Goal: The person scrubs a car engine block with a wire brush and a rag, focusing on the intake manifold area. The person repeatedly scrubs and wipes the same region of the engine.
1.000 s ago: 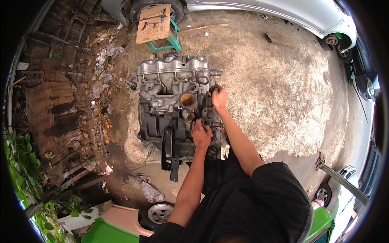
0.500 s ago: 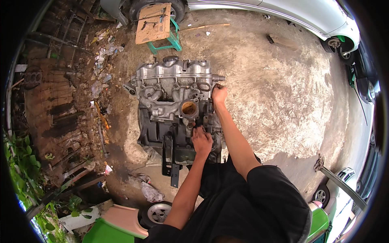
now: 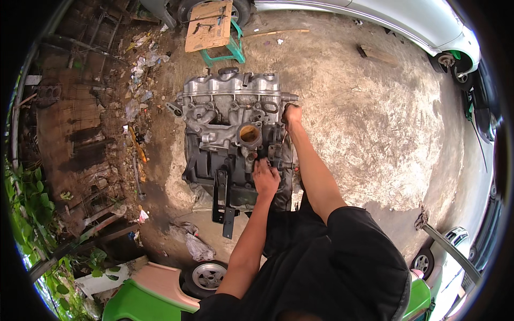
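Observation:
A car engine (image 3: 209,136) stands in front of me, with a ribbed silver top cover (image 3: 230,85) and a darker block below. On its near side a round intake opening (image 3: 249,134) faces up. My left hand (image 3: 265,179) reaches in just below that opening, its fingers curled against the dark parts, and their tips are partly hidden. At the engine's right end, below a protruding shaft (image 3: 290,97), my right hand (image 3: 293,114) is closed in a fist. What it grips is hidden. A black metal bracket (image 3: 220,198) sticks out from the near side, left of my left forearm.
Beyond the engine a green stool (image 3: 234,51) carries a cardboard sheet (image 3: 206,32) with dark tools. A silver car (image 3: 375,13) stands at the far right. Litter (image 3: 140,75) and planks line the left. A wheel (image 3: 208,277) lies near my left elbow, close to crumpled plastic (image 3: 199,247).
The whole view has shifted slightly, so the engine sits a little higher in the picture. Both hands stay at about the same places on the engine.

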Demonstrator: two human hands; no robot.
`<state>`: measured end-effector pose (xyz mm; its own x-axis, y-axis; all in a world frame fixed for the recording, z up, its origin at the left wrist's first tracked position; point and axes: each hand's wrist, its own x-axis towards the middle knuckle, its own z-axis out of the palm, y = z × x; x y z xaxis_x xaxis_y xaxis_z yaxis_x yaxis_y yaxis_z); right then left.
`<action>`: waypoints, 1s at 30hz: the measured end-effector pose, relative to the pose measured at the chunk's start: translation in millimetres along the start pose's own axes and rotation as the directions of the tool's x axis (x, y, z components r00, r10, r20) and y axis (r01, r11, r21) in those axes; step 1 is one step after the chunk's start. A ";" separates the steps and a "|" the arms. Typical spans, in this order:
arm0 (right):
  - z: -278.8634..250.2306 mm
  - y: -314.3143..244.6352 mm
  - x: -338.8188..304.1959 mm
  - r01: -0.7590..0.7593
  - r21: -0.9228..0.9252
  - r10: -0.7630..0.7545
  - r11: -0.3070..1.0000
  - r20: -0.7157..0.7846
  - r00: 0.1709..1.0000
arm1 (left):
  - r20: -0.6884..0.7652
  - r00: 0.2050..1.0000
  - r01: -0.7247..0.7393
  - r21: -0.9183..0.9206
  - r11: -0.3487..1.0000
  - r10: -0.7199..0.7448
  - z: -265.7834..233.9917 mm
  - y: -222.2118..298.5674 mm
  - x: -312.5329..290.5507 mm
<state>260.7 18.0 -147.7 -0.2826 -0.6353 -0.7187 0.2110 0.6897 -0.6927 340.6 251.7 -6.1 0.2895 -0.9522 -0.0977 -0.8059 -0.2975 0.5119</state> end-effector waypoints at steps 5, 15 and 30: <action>-4.6 -8.9 -20.8 0.079 0.160 -0.089 0.984 0.054 0.995 | 0.016 1.000 0.003 -0.021 1.000 -0.003 3.2 -4.8 -2.1; -56.4 -38.9 -89.4 0.128 0.476 -0.355 0.870 0.425 0.833 | 0.086 0.994 0.065 -0.004 0.998 -0.064 -0.3 -2.5 -0.9; -56.3 -13.0 -111.1 0.397 0.416 -0.553 0.818 0.379 0.742 | 0.032 0.999 0.037 -0.034 0.999 -0.036 -3.6 2.3 0.2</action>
<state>236.6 99.2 -55.4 0.0281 -0.9845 -0.1732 0.4495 0.1672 -0.8775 340.7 251.0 -1.9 0.3018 -0.9425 -0.1433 -0.7766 -0.3302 0.5365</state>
